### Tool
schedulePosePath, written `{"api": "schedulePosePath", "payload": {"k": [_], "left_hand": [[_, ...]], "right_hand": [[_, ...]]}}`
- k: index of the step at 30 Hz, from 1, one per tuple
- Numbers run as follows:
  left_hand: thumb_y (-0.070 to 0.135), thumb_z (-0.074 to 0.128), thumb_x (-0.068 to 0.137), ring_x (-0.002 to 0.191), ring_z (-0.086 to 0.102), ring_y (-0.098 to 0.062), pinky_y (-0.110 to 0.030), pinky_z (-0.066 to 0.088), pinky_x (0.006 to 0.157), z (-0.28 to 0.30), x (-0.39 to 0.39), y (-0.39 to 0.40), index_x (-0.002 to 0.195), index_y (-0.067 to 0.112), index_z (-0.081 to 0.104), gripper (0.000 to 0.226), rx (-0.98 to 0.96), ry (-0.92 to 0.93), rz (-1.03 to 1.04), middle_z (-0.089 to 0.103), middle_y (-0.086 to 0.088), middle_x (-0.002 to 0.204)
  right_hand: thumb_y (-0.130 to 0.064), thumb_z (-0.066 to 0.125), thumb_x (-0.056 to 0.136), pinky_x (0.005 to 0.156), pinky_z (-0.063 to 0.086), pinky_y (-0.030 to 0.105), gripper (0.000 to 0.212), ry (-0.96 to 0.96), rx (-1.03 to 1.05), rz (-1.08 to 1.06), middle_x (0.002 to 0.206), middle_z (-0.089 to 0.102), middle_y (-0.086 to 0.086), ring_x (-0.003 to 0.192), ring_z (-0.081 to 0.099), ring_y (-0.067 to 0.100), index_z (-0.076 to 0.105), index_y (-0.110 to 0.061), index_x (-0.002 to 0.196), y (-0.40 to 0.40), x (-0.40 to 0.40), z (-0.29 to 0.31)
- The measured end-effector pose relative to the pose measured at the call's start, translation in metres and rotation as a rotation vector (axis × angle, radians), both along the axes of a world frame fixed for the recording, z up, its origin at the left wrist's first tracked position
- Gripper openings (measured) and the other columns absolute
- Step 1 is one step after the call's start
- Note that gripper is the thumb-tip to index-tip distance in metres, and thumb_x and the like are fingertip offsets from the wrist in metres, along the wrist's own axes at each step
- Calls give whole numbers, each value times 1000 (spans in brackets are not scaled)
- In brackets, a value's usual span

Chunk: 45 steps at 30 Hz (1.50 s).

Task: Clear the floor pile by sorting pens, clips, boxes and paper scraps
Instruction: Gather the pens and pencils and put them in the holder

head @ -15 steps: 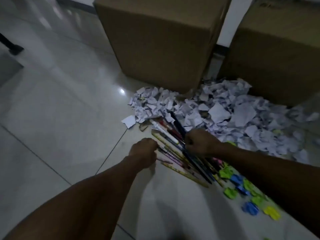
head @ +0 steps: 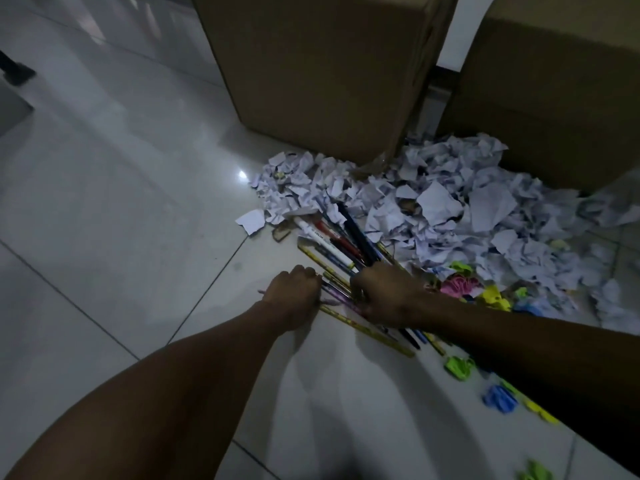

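Both hands barely shifted since the earlier frame, fingers still curled on the bundle. Left hand (head: pixel 294 292) grips the near side of the mixed bundle of pens and pencils (head: pixel 341 251); right hand (head: pixel 384 294) clamps over its middle, fingers hidden underneath. Bundle lies on the glossy white tiled floor (head: pixel 121 220), tips fanning away from the fingers. Just beyond: heap of crumpled white paper scraps (head: pixel 450 209). Right of the right hand: coloured plastic clips (head: pixel 460 367), green, blue, yellow, pink, scattered. Farther back, two brown cardboard boxes (head: pixel 322 71) touching the scrap heap.
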<state>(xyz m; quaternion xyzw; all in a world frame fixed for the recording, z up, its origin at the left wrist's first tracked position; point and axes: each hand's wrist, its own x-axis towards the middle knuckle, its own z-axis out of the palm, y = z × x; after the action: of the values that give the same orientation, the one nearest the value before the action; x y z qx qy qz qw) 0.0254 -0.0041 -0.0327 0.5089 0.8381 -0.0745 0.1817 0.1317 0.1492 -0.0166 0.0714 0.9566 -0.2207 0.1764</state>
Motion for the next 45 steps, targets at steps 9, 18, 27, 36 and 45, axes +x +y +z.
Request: {"api": "schedulePosePath", "payload": {"k": [9,18,27,36,45], "left_hand": [[11,48,91,99,52,-30,-38,35,80,38,-6,-35,119,9,39,30,47,28,218,58,-12,110],[15,43,95,97,56,-40,-38,43,74,39,-24,-56,109,-2,48,23,469,-338,1012,58,-24,106],[22,66,89,45,27,-12,-21,20,43,59,-13,-12,93,0,62,22,615,-1176,1322,39,-5,59],[16,47,97,55,44,-17,-27,32,51,66,-19,-11,89,10,60,16,743,-972,1428,61,-9,65],[16,46,101,40,21,-12,-18,23,39,44,-31,-58,80,15,38,22,766,-1204,1609,19,1,52]], "right_hand": [[-23,56,92,72,48,35,9,-89,237,49,105,61,11,96,63,31,59,-16,97,-43,5,-8],[-22,59,91,78,49,34,17,-126,286,44,108,64,9,99,64,28,61,-14,106,-56,-1,-5],[-9,76,78,47,27,23,17,-158,-962,-787,52,50,7,45,40,15,63,-5,67,-54,-42,33],[-28,80,78,43,45,20,29,2,-559,-649,59,65,6,44,52,11,73,0,75,-33,-33,21],[-33,57,92,77,51,36,22,-5,256,-93,106,65,11,93,65,29,63,-14,103,-41,-12,-9]]}}
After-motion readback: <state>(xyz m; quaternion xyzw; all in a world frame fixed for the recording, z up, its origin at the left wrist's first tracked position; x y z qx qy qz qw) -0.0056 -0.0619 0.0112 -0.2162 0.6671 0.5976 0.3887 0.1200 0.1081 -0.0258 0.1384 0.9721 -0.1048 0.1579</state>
